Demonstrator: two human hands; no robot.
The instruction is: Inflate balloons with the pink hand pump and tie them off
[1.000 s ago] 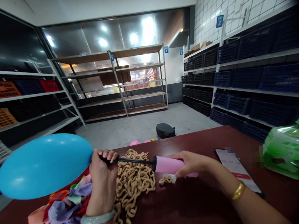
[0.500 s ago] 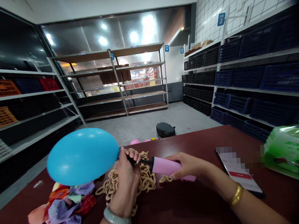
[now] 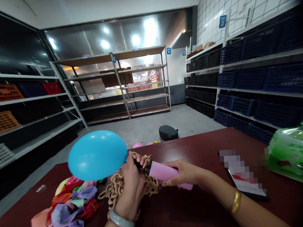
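My left hand [image 3: 135,172] is closed around the black end of a balloon pump, pinching the neck of an inflated blue balloon [image 3: 97,155] there. The balloon sticks out to the left, above the table. Wrapped round the pump's pink barrel [image 3: 162,171] is my right hand [image 3: 182,173]. The barrel's black collar sits close against my left fingers, and little of the rod shows. Under and behind my left hand lies a heap of tan ring-shaped pieces [image 3: 114,188], partly hidden by my forearm. Left of it, deflated balloons [image 3: 62,213] in several colours are piled.
The dark red table [image 3: 204,205] carries a phone [image 3: 246,179] and a green-labelled jug [image 3: 290,153] at right. A dark bag [image 3: 168,132] and pink balloons [image 3: 137,145] are beyond its far edge. Shelves with crates [image 3: 251,77] line the sides.
My hands have come closer together, and the pump's black rod has slid into the barrel. The blue balloon has shifted right with my left hand and looks narrower in view.
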